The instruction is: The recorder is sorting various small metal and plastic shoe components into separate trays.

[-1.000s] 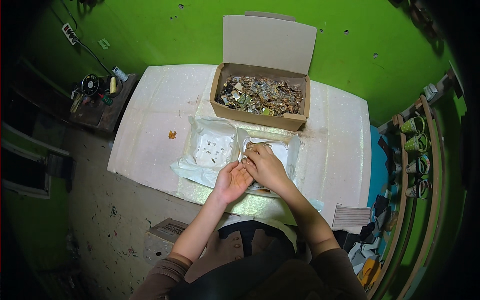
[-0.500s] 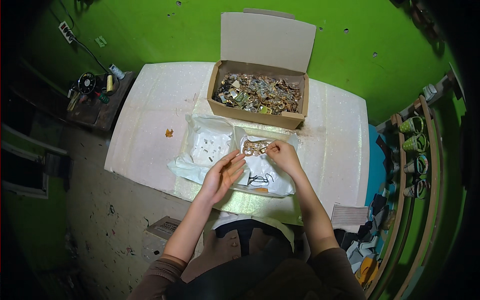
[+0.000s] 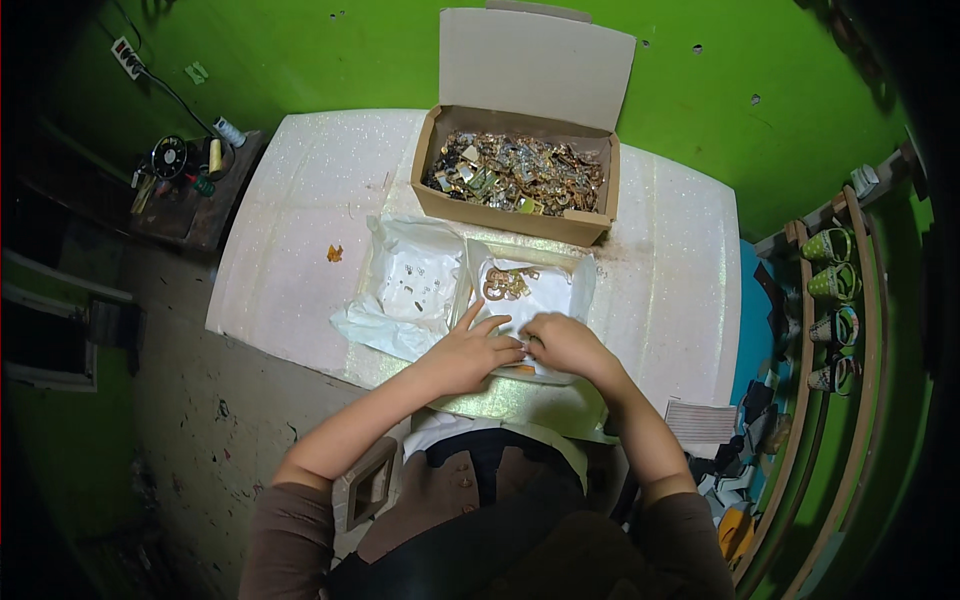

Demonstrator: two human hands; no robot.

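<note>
Both hands meet over the right part of a paper-lined tray (image 3: 583,290). My left hand (image 3: 472,357) rests at its near left side, fingers apart and its thumb side toward the buckles. My right hand (image 3: 568,344) is closed, fingertips curled down close to the left fingertips; what they grip is hidden. Beyond the hands lies a small pile of gold-coloured metal buckles (image 3: 508,283). A small orange piece (image 3: 522,369) shows below the hands. Several tiny dark and silvery bits (image 3: 418,291) lie in the left part of the tray, on white paper (image 3: 400,240).
Behind the tray stands an open cardboard box (image 3: 505,215) heaped with metal trinkets. An orange scrap (image 3: 334,254) lies left on the sparkly white table (image 3: 290,200). A side table (image 3: 190,225) with thread spools is at far left. A rack of sandals (image 3: 832,283) stands right.
My hands have moved from beside the buckles down to the tray's near side. They now cover the dark beaded strand that lay there. The buckles stay behind in the tray.
</note>
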